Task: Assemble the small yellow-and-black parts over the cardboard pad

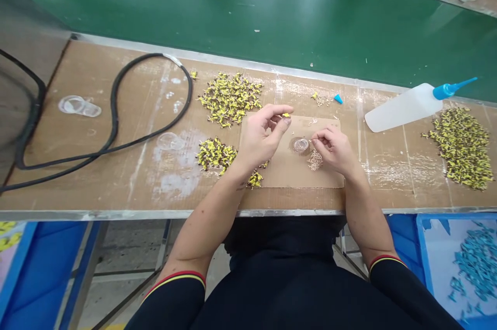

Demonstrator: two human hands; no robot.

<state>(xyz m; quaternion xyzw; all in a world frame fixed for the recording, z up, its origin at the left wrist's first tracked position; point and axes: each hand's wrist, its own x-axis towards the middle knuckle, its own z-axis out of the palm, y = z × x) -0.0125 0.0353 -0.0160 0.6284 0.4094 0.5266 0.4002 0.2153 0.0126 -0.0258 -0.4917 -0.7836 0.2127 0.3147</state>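
Between the thumb and fingertips of my left hand (262, 133) is a small yellow piece with dark parts (286, 115), held above a cardboard sheet (287, 175). My right hand (334, 148) is closed in a pinch beside a small clear round dish (301, 145); whatever its fingertips hold is too small to name. Under that hand lies a little heap of tiny pale bits (315, 160). Piles of similar yellow and dark pieces (231, 98) lie to the left, one of them (217, 154) partly behind my left forearm.
A white squeeze bottle (404, 107) with a blue nozzle lies at right, near another yellow pile (462, 146). A black cable (114, 97) loops across the left side. A blue cap (338, 99) sits at the back. Blue bins (423, 257) stand below the table edge.
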